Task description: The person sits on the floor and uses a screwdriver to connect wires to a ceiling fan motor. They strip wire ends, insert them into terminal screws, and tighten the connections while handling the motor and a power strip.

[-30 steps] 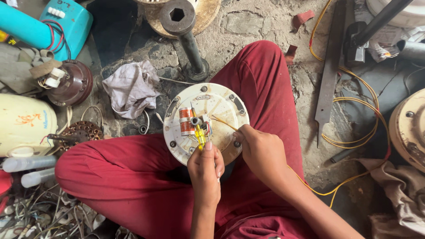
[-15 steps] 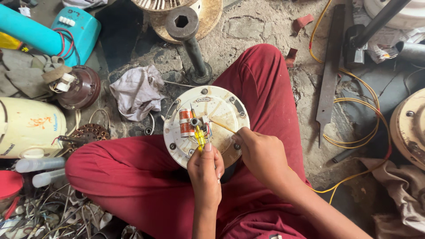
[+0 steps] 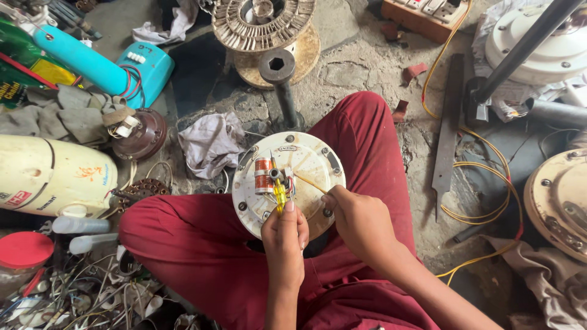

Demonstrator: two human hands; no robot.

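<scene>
A round cream motor cover (image 3: pixel 309 160) rests on my lap between my legs in dark red trousers. Two orange capacitors (image 3: pixel 263 175) and some coloured wires sit near its centre. My left hand (image 3: pixel 284 235) grips a yellow-handled screwdriver (image 3: pixel 279 194), its tip pointing into the wiring at the centre. My right hand (image 3: pixel 361 221) pinches a thin tan wire (image 3: pixel 309 182) that runs up and left toward the centre of the cover.
A crumpled grey rag (image 3: pixel 211 142) lies left of the cover. Behind it stand a black hex socket bar (image 3: pixel 282 85) and a wound stator (image 3: pixel 264 21). A flat metal file (image 3: pixel 447 131) and yellow cable (image 3: pixel 483 165) lie right. Cream housing (image 3: pixel 52 174) and wire scraps crowd the left.
The view has shifted slightly, so the floor objects sit lower in the frame. Both hands stay on the cover, holding the screwdriver and the wire as before.
</scene>
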